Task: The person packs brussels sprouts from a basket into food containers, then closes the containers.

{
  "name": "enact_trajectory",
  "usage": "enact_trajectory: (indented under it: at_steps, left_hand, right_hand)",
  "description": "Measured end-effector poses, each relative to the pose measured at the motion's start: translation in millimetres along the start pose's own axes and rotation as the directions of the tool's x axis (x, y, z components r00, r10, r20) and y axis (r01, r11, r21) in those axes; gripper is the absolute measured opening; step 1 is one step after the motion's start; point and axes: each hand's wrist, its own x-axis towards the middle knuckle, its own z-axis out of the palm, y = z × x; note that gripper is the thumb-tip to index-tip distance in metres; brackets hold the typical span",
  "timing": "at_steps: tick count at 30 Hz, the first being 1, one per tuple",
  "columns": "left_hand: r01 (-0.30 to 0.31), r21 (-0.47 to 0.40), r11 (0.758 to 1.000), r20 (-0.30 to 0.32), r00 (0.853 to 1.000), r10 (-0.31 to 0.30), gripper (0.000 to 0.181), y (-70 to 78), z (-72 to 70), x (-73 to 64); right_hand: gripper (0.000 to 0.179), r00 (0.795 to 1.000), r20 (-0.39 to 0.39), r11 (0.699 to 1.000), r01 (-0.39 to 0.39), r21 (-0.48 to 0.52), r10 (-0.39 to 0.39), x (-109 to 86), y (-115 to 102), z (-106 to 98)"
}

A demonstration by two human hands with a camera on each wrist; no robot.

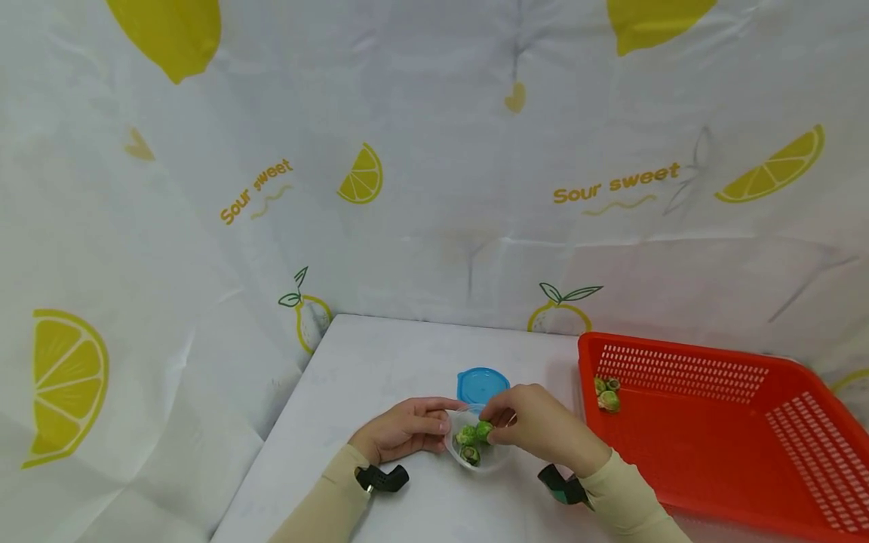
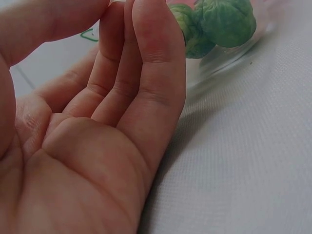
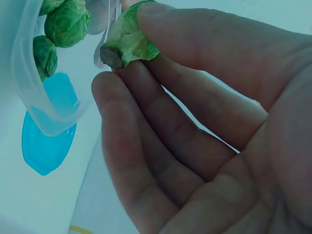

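Note:
A small clear plastic container (image 1: 490, 466) stands on the white table, with several Brussels sprouts (image 3: 67, 24) in it. At its left side my left hand (image 1: 405, 427) holds the wall between thumb and fingers. My right hand (image 1: 539, 424) is over the container's right side and pinches one Brussels sprout (image 3: 131, 36) between thumb and fingertips, its brown cut stem showing. In the left wrist view, curled fingers (image 2: 158, 53) hide part of the container and the sprouts. Just behind the container lies a blue lid (image 1: 482, 385).
To the right, a large red basket (image 1: 686, 430) with perforated walls stands on the table (image 1: 400, 354). A few more Brussels sprouts lie in its back left corner. Behind the table hangs a white cloth (image 1: 441, 188) printed with lemons.

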Motion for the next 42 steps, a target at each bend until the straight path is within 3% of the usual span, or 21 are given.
enact_trajectory:
  at_steps: [10, 29, 42]
  left_hand:
    - [0.002, 0.031, 1.0, -0.014, 1.0, -0.001, 0.055, -0.4, -1.3, 3.8]
    - [0.009, 0.018, 1.0, -0.005, 1.0, -0.009, 0.058, 1.9, -0.4, 0.7]
    - [0.018, 0.014, 1.0, -0.02, 1.0, -0.018, 0.057, 3.0, 1.5, -0.6]
  right_hand:
    - [0.017, 0.999, -0.052, 1.0, -0.006, 0.019, 0.007, -6.4, 7.5, 10.9]
    - [0.018, 0.998, -0.024, 0.998, -0.062, 0.0, 0.062, -2.4, 16.0, 21.2]
    - [0.018, 0.999, -0.028, 0.999, -0.035, -0.012, 0.035, -3.3, 17.9, 23.2]
